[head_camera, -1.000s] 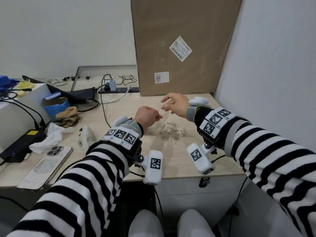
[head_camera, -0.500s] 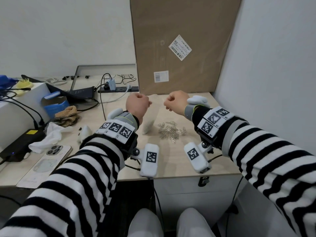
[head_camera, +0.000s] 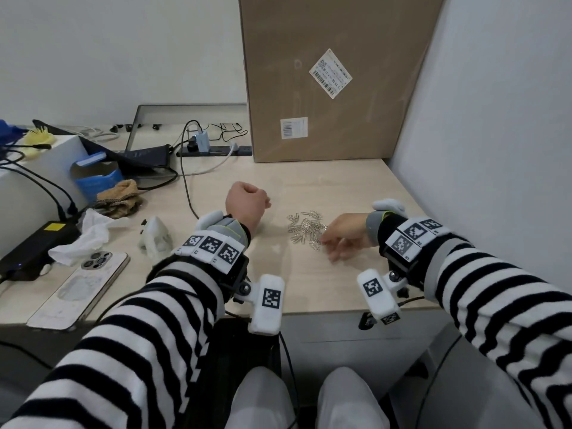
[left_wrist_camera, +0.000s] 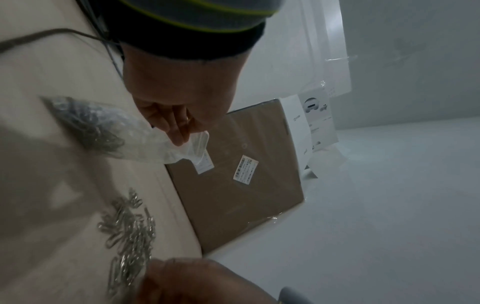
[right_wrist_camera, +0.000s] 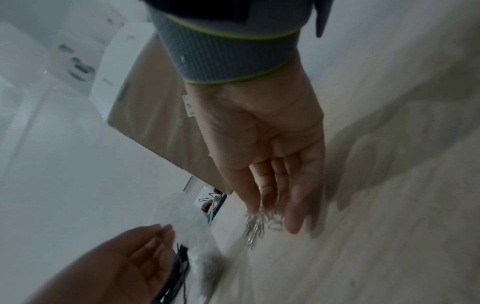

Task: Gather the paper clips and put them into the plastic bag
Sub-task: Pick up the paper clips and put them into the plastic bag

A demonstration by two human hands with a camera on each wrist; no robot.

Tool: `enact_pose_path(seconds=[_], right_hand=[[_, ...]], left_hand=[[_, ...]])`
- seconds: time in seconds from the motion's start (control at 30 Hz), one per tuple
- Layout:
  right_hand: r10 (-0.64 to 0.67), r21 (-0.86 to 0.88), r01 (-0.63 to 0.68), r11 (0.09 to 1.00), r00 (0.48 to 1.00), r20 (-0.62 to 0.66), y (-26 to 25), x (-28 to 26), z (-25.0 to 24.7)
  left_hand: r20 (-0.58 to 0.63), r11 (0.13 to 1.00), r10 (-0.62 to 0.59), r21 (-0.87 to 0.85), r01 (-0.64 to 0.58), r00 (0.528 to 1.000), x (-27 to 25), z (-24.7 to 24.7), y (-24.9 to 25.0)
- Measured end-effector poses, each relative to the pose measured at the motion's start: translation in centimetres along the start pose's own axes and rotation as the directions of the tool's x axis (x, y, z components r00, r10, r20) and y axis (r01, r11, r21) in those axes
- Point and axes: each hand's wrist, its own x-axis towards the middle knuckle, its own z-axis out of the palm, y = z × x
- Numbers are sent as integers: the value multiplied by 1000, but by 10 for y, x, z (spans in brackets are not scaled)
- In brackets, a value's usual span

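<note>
A left hand (left_wrist_camera: 179, 102) pinches the clear plastic bag (left_wrist_camera: 135, 135) upright on the pale wooden surface (head_camera: 309, 283) while the right hand's (head_camera: 346, 233) relaxed fingers (right_wrist_camera: 293, 205) reach the loose silver paper clips (head_camera: 306, 229); sweeping them together first should yield fuller pinches.

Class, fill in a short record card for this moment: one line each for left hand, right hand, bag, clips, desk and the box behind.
left hand: pinches the bag's top edge, held above the desk
right hand: fingers extended, tips at the loose pile
bag: clear plastic, already holds some clips
clips: loose silver pile on the desk, between the hands
desk: light wood
box: brown cardboard, upright at the back, two labels
</note>
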Motion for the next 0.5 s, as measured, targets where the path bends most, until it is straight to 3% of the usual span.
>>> enact_pose_path(seconds=[0.1, 0.27, 0.33, 0.4, 0.43, 0.5], right_hand=[[-94, 106, 89, 990, 995, 42, -2, 8, 14], [-269, 130, 277, 952, 960, -76, -13, 22, 18], [-325, -21, 328, 944, 921, -214, -16, 26, 14], [-408, -227, 347, 910, 849, -335, -20, 29, 9], [-443, -331, 336, 882, 830, -339, -23, 29, 7], [-456, -533, 273, 801, 855, -248, -31, 34, 5]], left_hand=[[101, 996, -88, 24, 86, 991, -2, 11, -19], [203, 973, -214, 129, 191, 956, 5, 10, -46], [217, 968, -222, 165, 188, 951, 14, 8, -54], [228, 966, -218, 191, 175, 949, 21, 7, -57], [231, 965, -220, 195, 176, 948, 24, 5, -58], [255, 964, -227, 194, 180, 940, 28, 4, -56]])
